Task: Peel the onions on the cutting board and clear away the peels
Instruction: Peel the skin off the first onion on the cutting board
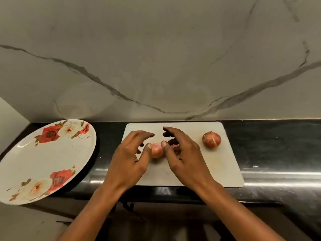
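on a dark glossy surface (278, 150), a white cutting board (217, 171) lying flat, close to the marble wall (156, 58). on the board, two onions, both with reddish skin on.

nearer onion (156, 151) left of the board's middle, resting on the board between both hands. held from its left by the left hand (128, 160), thumb tip pressed against the skin, the other fingers (144, 135) curled and spread, index arched over and past the onion without touching it. held from its right by the right hand (185, 153), thumb tip on the skin just beside the left thumb, fingers spread and bent, the lower ones tucked behind the onion, the index lifted clear above it.

other onion (211, 139) alone toward the board's far right corner, well apart from both hands, touched by nothing.

left of the board, a large white plate (52, 162) printed with red and cream roses, apart from the board, reaching out past the surface's left end.
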The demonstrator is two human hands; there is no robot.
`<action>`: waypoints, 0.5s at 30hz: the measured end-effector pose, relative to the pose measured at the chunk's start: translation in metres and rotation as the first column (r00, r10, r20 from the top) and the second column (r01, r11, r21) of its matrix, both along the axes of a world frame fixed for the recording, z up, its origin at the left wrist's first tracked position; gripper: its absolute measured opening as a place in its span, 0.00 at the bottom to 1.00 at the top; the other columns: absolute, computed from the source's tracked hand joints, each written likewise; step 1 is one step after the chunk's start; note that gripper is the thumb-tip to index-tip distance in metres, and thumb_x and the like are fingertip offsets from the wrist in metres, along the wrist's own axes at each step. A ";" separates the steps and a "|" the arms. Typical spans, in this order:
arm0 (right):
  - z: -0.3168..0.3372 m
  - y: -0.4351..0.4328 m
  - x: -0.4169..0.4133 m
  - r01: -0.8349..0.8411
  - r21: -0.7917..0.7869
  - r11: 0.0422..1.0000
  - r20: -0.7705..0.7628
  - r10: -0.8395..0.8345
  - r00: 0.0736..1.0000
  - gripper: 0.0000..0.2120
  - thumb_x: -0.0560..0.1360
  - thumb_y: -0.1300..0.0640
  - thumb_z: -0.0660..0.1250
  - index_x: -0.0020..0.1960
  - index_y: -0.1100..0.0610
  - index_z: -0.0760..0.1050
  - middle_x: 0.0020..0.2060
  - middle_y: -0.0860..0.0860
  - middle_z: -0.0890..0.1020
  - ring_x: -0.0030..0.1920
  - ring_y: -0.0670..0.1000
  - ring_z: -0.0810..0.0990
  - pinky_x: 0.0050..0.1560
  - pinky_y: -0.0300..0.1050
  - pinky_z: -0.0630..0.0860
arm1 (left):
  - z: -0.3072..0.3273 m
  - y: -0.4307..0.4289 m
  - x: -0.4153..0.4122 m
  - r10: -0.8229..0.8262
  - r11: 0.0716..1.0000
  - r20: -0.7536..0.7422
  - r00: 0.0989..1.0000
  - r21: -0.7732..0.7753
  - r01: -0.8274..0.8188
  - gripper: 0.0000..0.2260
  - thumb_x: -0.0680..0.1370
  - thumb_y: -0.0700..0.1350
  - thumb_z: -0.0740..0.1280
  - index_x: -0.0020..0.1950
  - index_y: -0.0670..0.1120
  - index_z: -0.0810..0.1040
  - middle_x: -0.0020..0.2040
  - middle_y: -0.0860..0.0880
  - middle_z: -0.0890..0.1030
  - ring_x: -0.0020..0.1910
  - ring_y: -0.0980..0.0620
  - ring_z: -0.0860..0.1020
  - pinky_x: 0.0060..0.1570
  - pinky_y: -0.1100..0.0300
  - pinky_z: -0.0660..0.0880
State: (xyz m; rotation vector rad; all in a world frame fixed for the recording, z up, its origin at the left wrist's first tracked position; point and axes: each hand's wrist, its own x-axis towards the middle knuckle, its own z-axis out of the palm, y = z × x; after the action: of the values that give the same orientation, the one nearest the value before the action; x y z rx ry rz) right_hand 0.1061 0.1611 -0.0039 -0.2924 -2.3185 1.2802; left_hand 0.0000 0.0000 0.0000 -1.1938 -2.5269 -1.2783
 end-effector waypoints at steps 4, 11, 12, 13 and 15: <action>-0.023 -0.005 -0.010 0.004 0.144 0.990 -0.040 0.001 0.999 0.18 0.84 0.52 0.66 0.74 0.46 0.74 0.62 0.39 0.79 0.56 0.40 0.80 0.55 0.35 0.79 | -0.022 -0.003 -0.013 -0.110 0.993 0.042 0.993 -0.039 0.112 0.20 0.79 0.47 0.74 0.70 0.55 0.79 0.71 0.60 0.74 0.73 0.56 0.73 0.69 0.51 0.76; -0.052 -0.014 -0.010 0.112 0.337 0.935 -0.228 -0.034 0.973 0.10 0.79 0.60 0.73 0.60 0.57 0.84 0.55 0.49 0.85 0.56 0.46 0.83 0.56 0.45 0.81 | -0.052 -0.006 -0.017 -0.196 0.979 0.015 0.980 0.050 0.195 0.25 0.75 0.40 0.79 0.71 0.50 0.79 0.65 0.57 0.81 0.67 0.54 0.80 0.67 0.56 0.77; -0.052 -0.014 -0.010 0.118 0.340 0.933 -0.238 -0.036 0.971 0.10 0.79 0.60 0.74 0.60 0.57 0.85 0.55 0.49 0.86 0.55 0.46 0.83 0.56 0.45 0.81 | -0.053 -0.006 -0.018 -0.206 0.976 0.022 0.978 0.078 0.203 0.24 0.76 0.40 0.79 0.70 0.50 0.80 0.64 0.57 0.81 0.66 0.53 0.80 0.67 0.56 0.78; -0.051 -0.012 -0.010 0.121 0.332 0.935 -0.240 -0.040 0.970 0.11 0.78 0.60 0.74 0.60 0.57 0.85 0.55 0.48 0.86 0.55 0.45 0.83 0.56 0.44 0.81 | -0.053 -0.007 -0.020 -0.209 0.973 0.043 0.977 0.106 0.204 0.23 0.76 0.40 0.78 0.70 0.49 0.80 0.63 0.57 0.82 0.65 0.53 0.81 0.66 0.55 0.78; -0.050 -0.012 -0.009 0.106 0.329 0.938 -0.219 -0.033 0.975 0.13 0.78 0.59 0.75 0.61 0.56 0.84 0.55 0.47 0.86 0.55 0.44 0.83 0.56 0.43 0.81 | -0.055 -0.008 -0.023 -0.224 0.966 0.074 0.972 0.152 0.211 0.22 0.75 0.40 0.79 0.68 0.49 0.82 0.62 0.56 0.83 0.64 0.52 0.82 0.65 0.54 0.79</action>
State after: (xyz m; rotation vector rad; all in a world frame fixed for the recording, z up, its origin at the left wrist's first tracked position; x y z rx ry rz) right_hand 0.0969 0.1489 -0.0541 -0.1149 -2.2711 0.8123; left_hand -0.0226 -0.0085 -0.0550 -1.4434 -2.3652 -1.5668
